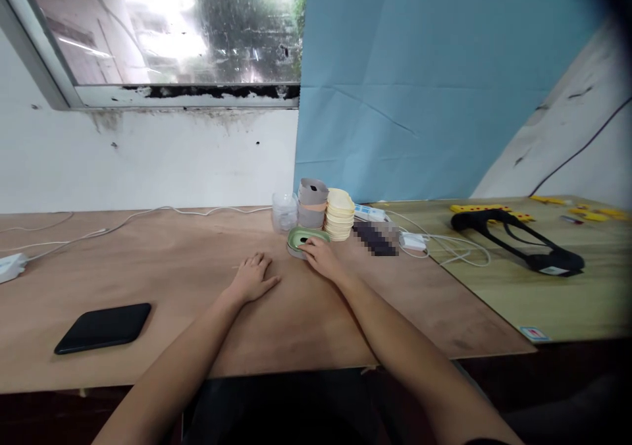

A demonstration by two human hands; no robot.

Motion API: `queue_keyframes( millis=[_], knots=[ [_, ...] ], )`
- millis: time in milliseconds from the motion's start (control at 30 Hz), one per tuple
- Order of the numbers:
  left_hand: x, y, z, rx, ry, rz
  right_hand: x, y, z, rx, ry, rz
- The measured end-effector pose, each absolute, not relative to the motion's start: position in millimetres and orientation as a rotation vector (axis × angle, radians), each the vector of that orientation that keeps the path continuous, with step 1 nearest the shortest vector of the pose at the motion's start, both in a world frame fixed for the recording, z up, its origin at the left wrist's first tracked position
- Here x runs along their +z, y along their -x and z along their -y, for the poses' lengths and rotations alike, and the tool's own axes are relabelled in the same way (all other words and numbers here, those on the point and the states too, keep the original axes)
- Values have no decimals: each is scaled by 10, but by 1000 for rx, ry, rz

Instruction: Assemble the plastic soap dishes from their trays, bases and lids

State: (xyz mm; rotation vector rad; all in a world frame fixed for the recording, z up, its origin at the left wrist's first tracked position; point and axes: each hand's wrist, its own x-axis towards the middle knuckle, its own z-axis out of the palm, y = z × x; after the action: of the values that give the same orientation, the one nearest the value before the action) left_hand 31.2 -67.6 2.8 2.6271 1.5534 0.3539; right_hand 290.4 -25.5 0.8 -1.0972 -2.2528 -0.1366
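My right hand (319, 258) is at a small oval container (296, 251) with a grey side and a green top. Its fingers close over the near right rim, close to a dark spot in the middle of the green. Flat on the brown table lies my left hand (254, 278), fingers spread and holding nothing. Just behind the container stand a stack of grey oval containers (312, 216) with a peach band, a stack of pale yellow oval pieces (340, 218) and a stack of clear plastic pieces (285, 213).
A black phone-like slab (105, 327) lies at the left of the brown tabletop (162, 261). Cables and a white power strip (370, 212) run along the back. A blurred dark object (378, 238) lies right of the stacks. A black strap-like frame (518, 237) rests on the right-hand table.
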Motion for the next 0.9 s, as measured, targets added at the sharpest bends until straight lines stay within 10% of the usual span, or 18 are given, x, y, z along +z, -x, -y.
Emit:
queue_keyframes(
  millis=[900],
  knots=[
    [-32, -296, 678, 404, -2585, -1582, 100, -2805, 475, -158, 1104, 2118]
  ],
)
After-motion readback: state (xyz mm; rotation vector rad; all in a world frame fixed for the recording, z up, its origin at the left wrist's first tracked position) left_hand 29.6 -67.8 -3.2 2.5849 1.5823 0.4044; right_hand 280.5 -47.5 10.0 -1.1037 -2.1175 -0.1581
